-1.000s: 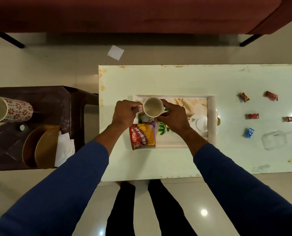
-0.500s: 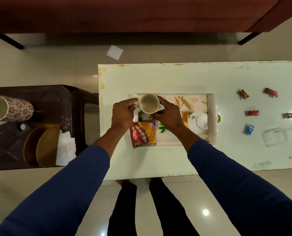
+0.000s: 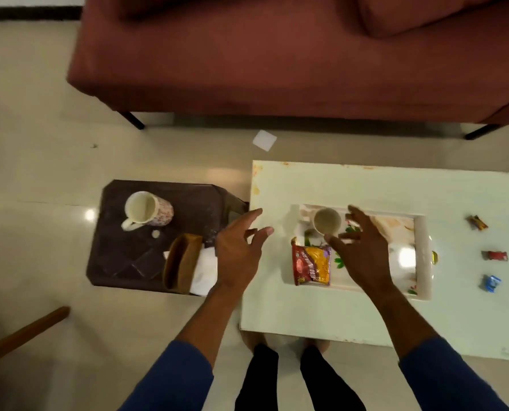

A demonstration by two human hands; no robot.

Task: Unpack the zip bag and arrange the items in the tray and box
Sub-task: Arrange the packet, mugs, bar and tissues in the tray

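Cream tabletop (image 3: 366, 315): pale and worn at its edges, it carries the tray and loose sweets.
Tray (image 3: 423, 256): white-rimmed with a floral print, it lies on the left part of the tabletop.
Cup (image 3: 327, 221): a plain pale cup stands upright in the far left corner of the tray, mouth up, with no hand on it.
Snack packet (image 3: 312, 264): red and yellow, it lies flat at the near left end of the tray, just near of the cup.
Left hand (image 3: 239, 250): released and empty, fingers spread, it hovers over the left edge of the tabletop, apart from the cup.
Right hand (image 3: 363, 253): released and empty, fingers spread, it hangs over the tray just right of the cup and covers part of the print.
Wrapped sweets (image 3: 494, 256): several lie scattered on the tabletop right of the tray.
Dark side table (image 3: 119, 256): it stands left of the tabletop and holds a patterned mug (image 3: 148, 211) lying on its side, a brown holder (image 3: 180, 262) and white tissue.
Floor: a white paper square (image 3: 264, 140) lies beyond the tabletop, before a maroon sofa (image 3: 277, 54).
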